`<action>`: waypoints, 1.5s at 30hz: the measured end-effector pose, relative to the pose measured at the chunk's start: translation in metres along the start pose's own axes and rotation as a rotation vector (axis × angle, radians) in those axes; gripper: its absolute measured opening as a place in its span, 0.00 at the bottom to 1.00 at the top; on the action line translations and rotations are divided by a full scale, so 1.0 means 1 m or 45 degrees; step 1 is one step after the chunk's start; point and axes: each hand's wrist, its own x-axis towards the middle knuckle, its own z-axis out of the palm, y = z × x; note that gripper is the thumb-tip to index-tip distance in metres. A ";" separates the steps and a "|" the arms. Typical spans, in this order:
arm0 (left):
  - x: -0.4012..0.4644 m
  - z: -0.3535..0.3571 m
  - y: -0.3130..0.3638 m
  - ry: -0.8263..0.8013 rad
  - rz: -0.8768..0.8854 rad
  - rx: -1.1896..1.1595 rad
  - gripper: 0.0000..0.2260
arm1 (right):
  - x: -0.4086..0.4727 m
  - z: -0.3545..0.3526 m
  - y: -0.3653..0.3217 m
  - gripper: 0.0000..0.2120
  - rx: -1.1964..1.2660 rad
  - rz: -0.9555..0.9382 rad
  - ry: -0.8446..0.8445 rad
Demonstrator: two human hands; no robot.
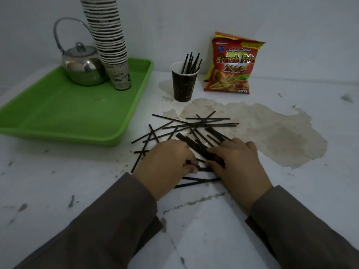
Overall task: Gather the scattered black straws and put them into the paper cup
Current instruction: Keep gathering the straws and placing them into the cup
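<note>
I press both hands into the scattered straws (196, 125) mid-desk: left hand (167, 164) and right hand (237, 164) each curl around a bundle; paper cup (183, 85) stands beyond.

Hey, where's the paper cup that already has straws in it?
The dark paper cup stands beyond the scattered straws, between the green tray and the snack bag.

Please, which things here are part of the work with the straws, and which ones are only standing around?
Part of the job:
- scattered black straws
- paper cup, already holding some straws
- left hand and right hand, both on the pile

Only standing around:
- green tray
- metal teapot
- stack of cups
- snack bag
</note>
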 end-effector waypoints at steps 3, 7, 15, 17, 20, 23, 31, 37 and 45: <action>-0.004 0.002 0.002 0.080 0.013 -0.053 0.08 | -0.001 -0.001 0.000 0.15 -0.025 0.008 0.001; -0.006 0.006 0.002 0.153 0.009 -0.147 0.04 | -0.002 -0.003 0.000 0.14 -0.022 0.047 -0.004; -0.008 0.004 0.005 0.455 0.092 -0.367 0.02 | 0.001 -0.006 0.006 0.11 0.205 0.233 0.087; -0.009 0.001 0.007 0.574 0.134 -0.437 0.03 | 0.001 -0.012 0.008 0.12 0.357 0.280 0.057; -0.011 -0.006 0.011 0.713 0.110 -0.662 0.05 | 0.002 -0.021 0.009 0.13 0.524 0.285 -0.033; -0.011 -0.013 0.015 0.781 -0.009 -0.982 0.07 | 0.001 -0.027 0.009 0.11 0.653 0.320 -0.111; -0.011 -0.022 0.015 0.839 -0.149 -1.368 0.17 | -0.001 -0.038 0.001 0.07 1.117 0.364 -0.178; -0.011 -0.024 0.013 0.897 -0.214 -1.396 0.19 | -0.002 -0.038 0.000 0.06 1.285 0.348 -0.213; -0.010 -0.025 0.015 0.803 -0.166 -1.605 0.08 | -0.003 -0.040 -0.004 0.06 1.274 0.358 -0.236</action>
